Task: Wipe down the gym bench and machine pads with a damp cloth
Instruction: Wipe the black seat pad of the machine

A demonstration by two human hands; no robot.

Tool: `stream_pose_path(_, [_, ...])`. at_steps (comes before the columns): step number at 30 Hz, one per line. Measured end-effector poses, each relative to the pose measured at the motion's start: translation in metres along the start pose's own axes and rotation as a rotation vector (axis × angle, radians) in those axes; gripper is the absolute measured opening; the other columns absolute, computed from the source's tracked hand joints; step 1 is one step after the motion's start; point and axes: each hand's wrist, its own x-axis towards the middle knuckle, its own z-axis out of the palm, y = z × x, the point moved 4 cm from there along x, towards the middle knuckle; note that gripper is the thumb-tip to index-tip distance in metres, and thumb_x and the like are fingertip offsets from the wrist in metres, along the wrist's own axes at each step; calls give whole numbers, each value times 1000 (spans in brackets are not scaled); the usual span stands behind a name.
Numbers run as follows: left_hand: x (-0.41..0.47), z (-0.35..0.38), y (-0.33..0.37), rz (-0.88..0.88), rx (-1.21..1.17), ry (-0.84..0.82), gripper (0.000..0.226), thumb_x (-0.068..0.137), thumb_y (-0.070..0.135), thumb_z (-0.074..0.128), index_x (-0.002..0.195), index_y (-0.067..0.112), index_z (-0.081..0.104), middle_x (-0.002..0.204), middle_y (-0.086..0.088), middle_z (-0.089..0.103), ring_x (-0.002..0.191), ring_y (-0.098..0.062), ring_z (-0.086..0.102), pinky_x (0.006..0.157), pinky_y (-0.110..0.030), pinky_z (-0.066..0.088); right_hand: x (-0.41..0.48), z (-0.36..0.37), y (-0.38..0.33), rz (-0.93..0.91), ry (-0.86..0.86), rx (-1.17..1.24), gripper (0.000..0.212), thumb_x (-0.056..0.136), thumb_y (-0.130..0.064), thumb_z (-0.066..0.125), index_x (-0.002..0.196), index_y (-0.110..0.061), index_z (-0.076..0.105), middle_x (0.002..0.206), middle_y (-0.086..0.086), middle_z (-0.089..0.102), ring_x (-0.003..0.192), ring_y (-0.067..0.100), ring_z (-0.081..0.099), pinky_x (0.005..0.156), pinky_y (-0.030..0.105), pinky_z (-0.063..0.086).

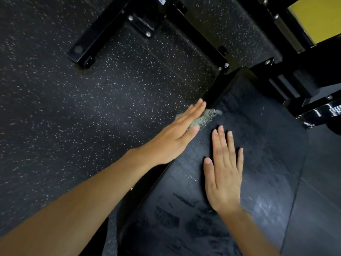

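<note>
Head view, looking down: my left hand (177, 133) lies flat over the cloth (204, 118) at the pad's left edge. Its fingers (195, 111) are straight and held together, pointing up and to the right. My thumb (193, 129) sits alongside, touching the cloth's near side. I am pressing the cloth rather than clutching it. It is a crumpled green-grey wad, blurred, and it sticks out past my fingertips onto the pad (262, 137). Whether any of it hangs over the edge I cannot tell.

My right hand (224, 172) rests palm down on the pad, near the left hand but apart from it. Its fingers are straight and slightly spread, and it holds nothing.

The pad is black and textured and runs from bottom centre up towards the right. Dark streaks (184, 200) mark its near part beside my right wrist, and a pale sheen (263, 204) lies to the right of that. A seam (297, 191) divides it from another dark surface further right.

Left of the pad is the floor (73, 108), black rubber with pale specks. A black metal frame (99, 39) with bolts rests on it at the top, and more black framing stands at the upper right. A yellow panel (317, 17) shows in the top right corner.
</note>
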Motion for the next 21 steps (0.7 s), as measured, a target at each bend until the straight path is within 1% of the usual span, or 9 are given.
stream_pose_path(3, [31, -4, 11, 27, 16, 9, 52, 110, 23, 29, 158, 25, 11, 165, 16, 2, 150, 3, -2, 124, -25, 1, 1, 1, -1, 10, -3, -1, 57, 102, -32, 25, 158, -25, 15, 165, -14, 9, 153, 11, 3, 122, 42, -2])
stream_pose_path(7, [42, -5, 11, 62, 63, -21, 51, 109, 24, 31, 158, 27, 14, 166, 15, 5, 150, 2, -1, 125, -30, 4, 2, 1, 0, 9, 2, -10, 57, 102, -32, 25, 158, -24, 17, 165, -14, 9, 153, 12, 3, 122, 43, -1])
stream_pose_path(11, [21, -4, 4, 101, 88, -50, 49, 109, 23, 33, 156, 29, 22, 166, 17, 8, 150, 3, 4, 124, -26, 7, 2, 1, 1, 8, 13, -8, 57, 102, -33, 25, 157, -25, 17, 165, -13, 11, 153, 12, 5, 122, 45, 1])
stream_pose_path(14, [9, -8, 5, 106, 82, -64, 46, 108, 22, 35, 153, 31, 32, 164, 20, 13, 149, 6, 10, 121, -16, 9, 2, 1, 0, 14, 18, -7, 57, 101, -32, 26, 157, -22, 20, 165, -12, 13, 153, 12, 5, 122, 44, 1])
stream_pose_path(16, [0, -9, 4, 110, 71, -75, 45, 108, 22, 36, 152, 32, 36, 163, 22, 14, 148, 8, 10, 120, -13, 9, 2, 1, 0, 13, 19, -10, 57, 101, -31, 26, 157, -21, 21, 165, -12, 13, 153, 12, 6, 122, 44, 1])
stream_pose_path(19, [-22, -6, -2, 100, 56, -77, 46, 108, 22, 36, 153, 33, 33, 163, 24, 13, 147, 9, 9, 120, -13, 9, 2, 0, 0, 18, 14, -8, 57, 101, -32, 26, 157, -21, 21, 165, -13, 12, 153, 12, 5, 123, 42, -1])
stream_pose_path(21, [-39, -4, -8, 86, 53, -77, 48, 108, 26, 34, 155, 35, 25, 163, 25, 9, 148, 9, 6, 120, -14, 7, 2, 0, 0, 20, 9, -7, 57, 101, -33, 25, 157, -22, 21, 165, -13, 12, 153, 12, 5, 123, 42, -2])
